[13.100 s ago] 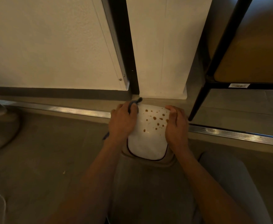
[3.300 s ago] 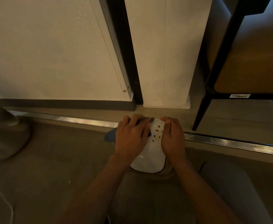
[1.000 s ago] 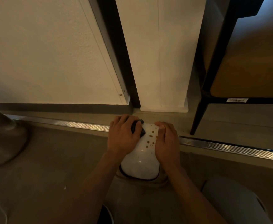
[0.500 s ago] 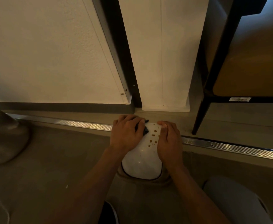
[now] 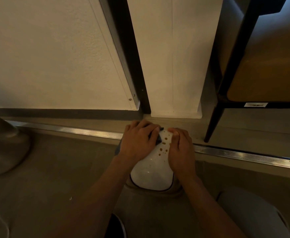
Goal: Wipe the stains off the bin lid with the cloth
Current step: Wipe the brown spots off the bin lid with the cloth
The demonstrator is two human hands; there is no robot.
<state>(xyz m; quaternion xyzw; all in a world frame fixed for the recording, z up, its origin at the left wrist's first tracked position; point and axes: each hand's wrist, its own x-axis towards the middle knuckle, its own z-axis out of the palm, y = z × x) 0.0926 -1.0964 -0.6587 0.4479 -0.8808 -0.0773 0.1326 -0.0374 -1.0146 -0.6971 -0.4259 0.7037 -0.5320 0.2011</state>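
Dim, warm yellowish light throughout. White textured wall panel [image 5: 51, 54] fills upper left, edged by a slanted metal trim strip [image 5: 118, 54] with two screws near its lower end. Dark vertical gap [image 5: 134, 62] beside it, then a white pillar [image 5: 173, 57] reaching the floor. Grey skirting [image 5: 63, 114] under the panel. Ribbed metal floor track [image 5: 244, 154] runs left to right across the grey floor [image 5: 58, 169]. Upper right: black-legged chair [image 5: 214, 121], tan seat underside carrying a small label [image 5: 256, 104]. Rounded grey object [image 5: 1, 148], blurred, at left edge.
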